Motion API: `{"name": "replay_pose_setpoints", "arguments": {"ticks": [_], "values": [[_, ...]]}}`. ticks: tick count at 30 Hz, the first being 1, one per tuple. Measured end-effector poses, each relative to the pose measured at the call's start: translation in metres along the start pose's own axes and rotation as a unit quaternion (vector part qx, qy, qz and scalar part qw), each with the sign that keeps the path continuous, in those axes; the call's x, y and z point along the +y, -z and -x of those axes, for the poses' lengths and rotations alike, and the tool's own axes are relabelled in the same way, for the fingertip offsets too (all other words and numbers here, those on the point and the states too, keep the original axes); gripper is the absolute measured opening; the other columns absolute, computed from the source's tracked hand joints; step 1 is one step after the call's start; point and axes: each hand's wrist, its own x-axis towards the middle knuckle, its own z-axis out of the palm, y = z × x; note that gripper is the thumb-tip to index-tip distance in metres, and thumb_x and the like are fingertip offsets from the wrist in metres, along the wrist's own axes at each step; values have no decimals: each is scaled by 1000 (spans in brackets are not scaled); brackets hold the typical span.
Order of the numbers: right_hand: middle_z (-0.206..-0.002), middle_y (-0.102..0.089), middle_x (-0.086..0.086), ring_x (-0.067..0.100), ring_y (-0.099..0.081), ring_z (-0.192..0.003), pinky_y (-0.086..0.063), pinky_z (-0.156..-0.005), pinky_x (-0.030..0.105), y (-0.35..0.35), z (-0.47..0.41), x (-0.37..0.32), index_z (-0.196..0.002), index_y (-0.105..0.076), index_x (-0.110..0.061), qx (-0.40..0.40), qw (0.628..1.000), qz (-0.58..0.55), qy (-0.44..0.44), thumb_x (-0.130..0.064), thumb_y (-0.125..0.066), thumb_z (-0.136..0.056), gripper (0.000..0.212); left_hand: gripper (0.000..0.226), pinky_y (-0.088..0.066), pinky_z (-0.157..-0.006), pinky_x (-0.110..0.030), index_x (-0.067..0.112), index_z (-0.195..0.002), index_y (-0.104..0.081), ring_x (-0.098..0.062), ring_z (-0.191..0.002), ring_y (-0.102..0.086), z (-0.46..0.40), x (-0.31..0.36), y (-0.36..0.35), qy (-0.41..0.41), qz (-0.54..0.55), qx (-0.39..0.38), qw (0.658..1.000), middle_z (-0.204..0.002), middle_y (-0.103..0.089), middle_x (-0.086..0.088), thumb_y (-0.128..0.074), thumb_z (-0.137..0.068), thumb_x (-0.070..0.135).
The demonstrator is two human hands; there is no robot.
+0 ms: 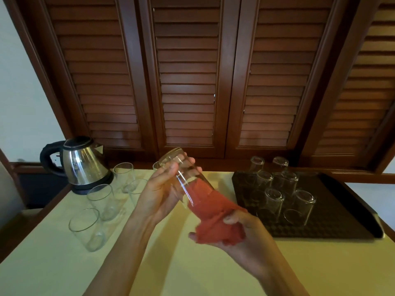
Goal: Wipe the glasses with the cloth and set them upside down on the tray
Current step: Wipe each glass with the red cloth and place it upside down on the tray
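My left hand grips a clear glass held tilted above the table, its base pointing up and away. A red cloth is stuffed into the glass's mouth, and my right hand clutches the bunched end below it. To the right lies a dark tray carrying several glasses set upside down. On the left of the table stand several upright glasses, and one more peeks out behind my left hand.
A steel electric kettle with a black handle stands at the back left, next to the upright glasses. The table has a pale yellow top. Dark wooden louvred doors rise behind it.
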Motion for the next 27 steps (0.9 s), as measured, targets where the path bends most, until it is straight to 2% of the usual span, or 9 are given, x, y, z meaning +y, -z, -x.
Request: {"name": "replay_pose_setpoints", "arguments": {"ticks": [2, 5, 7, 10, 12, 14, 18, 24, 27], "values": [[-102, -71, 30, 43, -70, -80, -60, -76, 55, 4, 3, -11, -114, -70, 2, 91, 994, 51, 19, 3, -55, -71, 46, 81, -64, -85, -43, 9, -119, -68, -30, -103, -75, 0, 3, 0, -1, -15, 50, 999, -115, -75, -12, -102, -56, 46], [-101, -74, 11, 27, -71, -82, -59, -65, 34, 3, -2, -13, -116, -69, -16, 196, 951, 117, 208, 1, -54, -88, 36, 91, -61, -88, -36, 16, -138, -61, -20, -101, -76, -1, -5, -11, 27, -44, 164, 985, -128, -73, -11, -73, -68, 73], [-117, -73, -4, 17, -65, -94, -53, -76, 30, -7, -10, 1, -131, -64, -34, 160, 867, 331, 336, -14, -59, -95, 42, 92, -59, -86, -36, 16, -150, -52, -19, -101, -74, 2, -17, -19, 61, -32, 184, 980, -123, -73, -11, -56, -77, 73], [-149, -53, -16, 6, -48, -132, -38, -111, 44, -10, -25, 17, -146, -45, -44, 75, 732, 575, 357, -43, -50, -99, 47, 55, -58, -91, -42, 13, -139, -58, -31, -120, -63, 11, -28, -30, 96, -15, 119, 988, -124, -68, -13, -55, -101, 53], [-150, -50, -17, 3, -42, -141, -36, -117, 50, -12, -29, 5, -148, -42, -45, 64, 773, 542, 322, -45, -50, -101, 48, 49, -54, -95, -57, 15, -142, -57, -37, -124, -56, 21, -27, -31, 112, -8, 49, 992, -131, -62, -17, -57, -99, 37], [-134, -64, -4, 10, -62, -120, -55, -97, 38, -10, -28, -8, -147, -46, -41, 33, 854, 450, 259, -39, -51, -104, 44, 64, -53, -94, -70, 29, -150, -49, -40, -120, -60, 27, -18, -30, 123, -38, -17, 991, -135, -58, -17, -67, -88, 28], [-125, -70, 9, 25, -68, -114, -58, -89, 36, 2, -23, -5, -143, -55, -20, 22, 893, 387, 228, -37, -48, -105, 42, 92, -59, -89, -68, 38, -143, -48, -38, -109, -72, 29, -7, -29, 91, -280, -35, 955, -127, -64, -15, -85, -69, -2], [-134, -66, 4, 25, -62, -125, -54, -101, 42, -2, -26, 0, -150, -47, -19, 37, 889, 381, 252, -32, -42, -108, 44, 77, -61, -72, -31, 28, -118, -63, -21, -93, -71, 15, -18, -25, 3, -477, 67, 876, -99, -72, 5, -93, -49, 10], [-147, -56, -6, 26, -52, -136, -44, -110, 56, -12, -34, -18, -150, -46, -24, 45, 830, 459, 314, -34, -39, -109, 43, 73, -52, -60, -20, 35, -106, -60, -13, -89, -68, 15, -32, -28, -16, -554, 70, 829, -95, -68, 12, -94, -50, 5]]}}
